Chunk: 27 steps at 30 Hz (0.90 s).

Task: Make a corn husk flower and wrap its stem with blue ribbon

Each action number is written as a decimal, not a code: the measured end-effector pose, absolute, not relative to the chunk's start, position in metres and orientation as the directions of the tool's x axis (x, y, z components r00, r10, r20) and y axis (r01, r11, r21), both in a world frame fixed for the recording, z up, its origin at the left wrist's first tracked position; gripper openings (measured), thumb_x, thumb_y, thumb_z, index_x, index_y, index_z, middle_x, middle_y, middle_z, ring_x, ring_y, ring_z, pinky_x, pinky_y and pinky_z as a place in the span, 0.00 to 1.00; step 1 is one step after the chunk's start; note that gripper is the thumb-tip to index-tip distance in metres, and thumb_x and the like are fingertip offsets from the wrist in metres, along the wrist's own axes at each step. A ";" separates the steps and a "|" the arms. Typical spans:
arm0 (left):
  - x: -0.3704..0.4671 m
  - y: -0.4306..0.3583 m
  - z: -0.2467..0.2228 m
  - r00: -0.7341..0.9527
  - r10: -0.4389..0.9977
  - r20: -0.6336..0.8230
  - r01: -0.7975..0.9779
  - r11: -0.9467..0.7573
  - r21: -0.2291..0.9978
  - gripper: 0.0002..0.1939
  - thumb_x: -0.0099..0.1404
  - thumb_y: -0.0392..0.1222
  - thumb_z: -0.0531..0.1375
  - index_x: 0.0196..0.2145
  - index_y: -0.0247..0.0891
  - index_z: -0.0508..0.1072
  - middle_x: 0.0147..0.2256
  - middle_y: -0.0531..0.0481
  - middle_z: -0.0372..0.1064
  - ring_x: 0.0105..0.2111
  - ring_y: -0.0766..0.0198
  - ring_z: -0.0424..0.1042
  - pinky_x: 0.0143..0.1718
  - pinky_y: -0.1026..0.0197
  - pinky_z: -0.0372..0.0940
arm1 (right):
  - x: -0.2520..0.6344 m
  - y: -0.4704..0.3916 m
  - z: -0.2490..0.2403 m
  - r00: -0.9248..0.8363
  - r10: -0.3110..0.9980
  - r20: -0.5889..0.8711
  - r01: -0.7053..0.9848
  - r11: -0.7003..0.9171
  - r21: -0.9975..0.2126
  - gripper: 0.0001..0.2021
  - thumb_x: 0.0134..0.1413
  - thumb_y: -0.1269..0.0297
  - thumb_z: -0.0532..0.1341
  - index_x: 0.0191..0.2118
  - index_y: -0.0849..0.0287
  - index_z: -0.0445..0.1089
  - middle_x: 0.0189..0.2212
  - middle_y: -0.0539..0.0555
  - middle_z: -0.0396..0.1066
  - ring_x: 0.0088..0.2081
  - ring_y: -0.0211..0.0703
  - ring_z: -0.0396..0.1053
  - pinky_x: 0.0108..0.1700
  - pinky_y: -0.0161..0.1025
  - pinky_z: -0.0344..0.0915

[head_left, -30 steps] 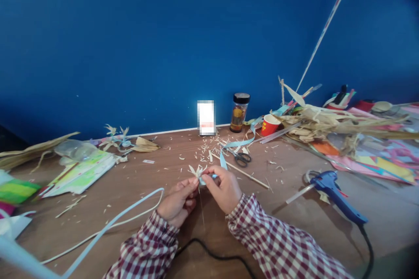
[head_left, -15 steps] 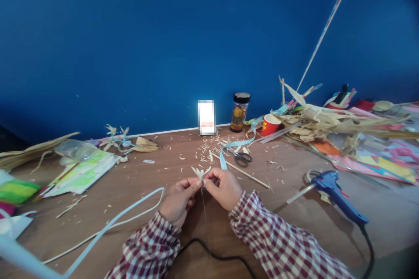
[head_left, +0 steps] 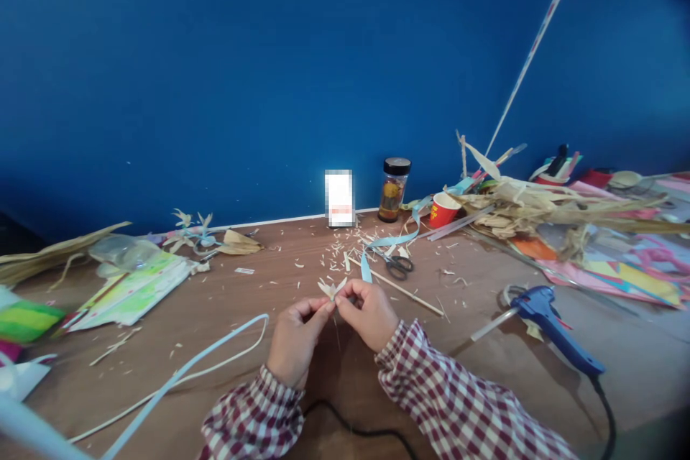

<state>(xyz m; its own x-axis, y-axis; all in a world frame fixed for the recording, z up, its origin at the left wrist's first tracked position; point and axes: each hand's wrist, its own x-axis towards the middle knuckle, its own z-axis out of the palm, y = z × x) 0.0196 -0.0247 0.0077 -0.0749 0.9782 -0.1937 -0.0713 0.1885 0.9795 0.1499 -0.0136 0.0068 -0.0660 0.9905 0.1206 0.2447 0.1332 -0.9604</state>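
Observation:
A small pale husk flower [head_left: 330, 289] stands up between my fingertips, low in the middle of the view. My left hand [head_left: 297, 338] pinches its base from the left. From the right, my right hand [head_left: 369, 310] pinches the same base with thumb and forefinger. A thin thread hangs down below the fingers. Just beyond my right hand lie a light blue ribbon [head_left: 366, 267], dark scissors [head_left: 399, 267] and a thin stick [head_left: 412, 293]. Pale scraps are scattered over the brown table [head_left: 226, 388].
At right lies a blue glue gun [head_left: 560, 334] with a black cord. Dried husks [head_left: 539, 203], a red paper cup [head_left: 445, 210] and a lidded jar [head_left: 393, 190] stand farther back. A light blue lamp arm [head_left: 177, 374] crosses the left.
My left hand has turned a little, its fingers now more tucked in and its forearm more upright. The flower has tilted slightly between my fingertips. My right hand has barely moved.

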 end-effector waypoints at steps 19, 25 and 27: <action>0.006 -0.071 0.107 -0.197 0.919 0.341 0.207 -0.301 0.931 0.07 0.46 0.37 0.65 0.28 0.41 0.77 0.29 0.49 0.73 0.30 0.59 0.69 0.34 0.62 0.64 | 0.135 -0.067 0.112 -0.007 0.826 0.563 0.288 0.541 -0.790 0.06 0.50 0.68 0.55 0.26 0.58 0.68 0.24 0.51 0.66 0.25 0.37 0.63 0.28 0.33 0.58; 0.006 -0.084 0.105 -0.186 0.879 0.439 0.297 -0.375 0.878 0.08 0.47 0.35 0.65 0.28 0.43 0.78 0.29 0.47 0.72 0.31 0.56 0.68 0.36 0.61 0.61 | 0.126 -0.079 0.099 0.060 0.888 0.456 0.226 0.433 -0.873 0.08 0.52 0.65 0.54 0.26 0.60 0.67 0.22 0.52 0.66 0.24 0.37 0.62 0.26 0.33 0.58; 0.010 -0.077 0.108 -0.144 0.883 0.447 0.321 -0.386 0.865 0.07 0.48 0.35 0.64 0.28 0.43 0.78 0.28 0.46 0.71 0.30 0.57 0.67 0.35 0.62 0.59 | 0.125 -0.071 0.094 0.082 0.915 0.394 0.144 0.380 -0.914 0.09 0.52 0.63 0.54 0.26 0.61 0.66 0.22 0.52 0.66 0.23 0.36 0.62 0.25 0.32 0.57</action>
